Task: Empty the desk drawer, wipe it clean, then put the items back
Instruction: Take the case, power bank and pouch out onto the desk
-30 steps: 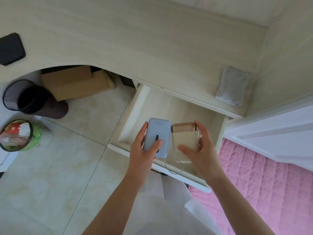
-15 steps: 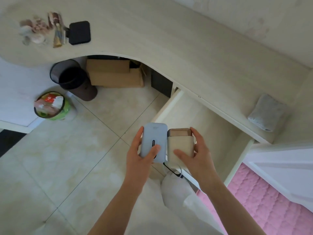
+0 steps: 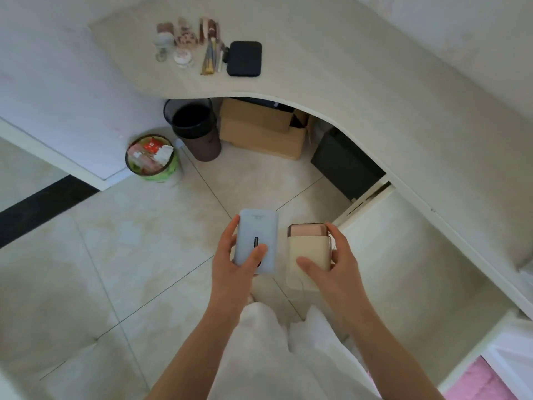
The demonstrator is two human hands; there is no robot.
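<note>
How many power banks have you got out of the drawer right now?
2: a blue one in the left hand, a beige one in the right hand. Others may be out of view.

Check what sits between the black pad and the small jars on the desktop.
In the head view, a bundle of brushes or pens lies between the black pad and the small jars.

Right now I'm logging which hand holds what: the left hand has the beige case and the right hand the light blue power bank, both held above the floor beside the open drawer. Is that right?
Not quite: the hands are swapped. In the head view the left hand grips the light blue power bank, and the right hand holds the beige case. Both are above the floor beside the open drawer.
</note>
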